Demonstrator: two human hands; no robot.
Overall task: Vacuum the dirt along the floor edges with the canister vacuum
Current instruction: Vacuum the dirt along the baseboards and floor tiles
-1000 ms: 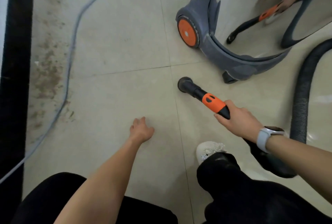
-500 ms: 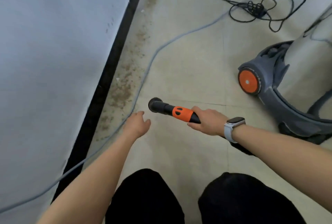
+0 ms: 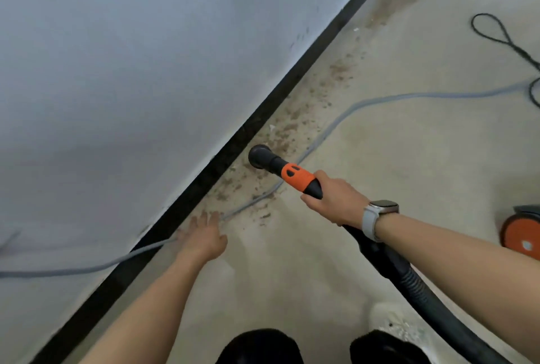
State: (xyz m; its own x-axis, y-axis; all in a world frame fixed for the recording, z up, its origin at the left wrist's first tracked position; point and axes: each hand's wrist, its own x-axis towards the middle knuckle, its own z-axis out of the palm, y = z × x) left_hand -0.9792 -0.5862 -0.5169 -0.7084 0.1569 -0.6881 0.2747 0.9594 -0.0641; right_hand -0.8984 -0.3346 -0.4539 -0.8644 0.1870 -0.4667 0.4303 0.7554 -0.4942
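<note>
My right hand (image 3: 336, 200) grips the black and orange vacuum nozzle (image 3: 280, 168), whose round black mouth hangs over brown dirt (image 3: 289, 130) strewn along the black baseboard (image 3: 233, 144). The black ribbed hose (image 3: 409, 282) runs back under my right wrist. My left hand (image 3: 204, 235) reaches with straight fingers toward the floor by the baseboard, at a grey cable (image 3: 257, 197); contact with the cable is unclear. Only an orange wheel of the canister vacuum (image 3: 523, 235) shows at the right edge.
A grey-white wall (image 3: 146, 71) fills the left. The grey cable crosses the dirt and runs off right. A black cord (image 3: 502, 39) loops on the beige tiles at the upper right. My knees and a white shoe (image 3: 400, 322) are at the bottom.
My view has swung toward the wall. The nozzle in my right hand moved left to the dirt at the baseboard. My left hand dropped lower toward the grey cable.
</note>
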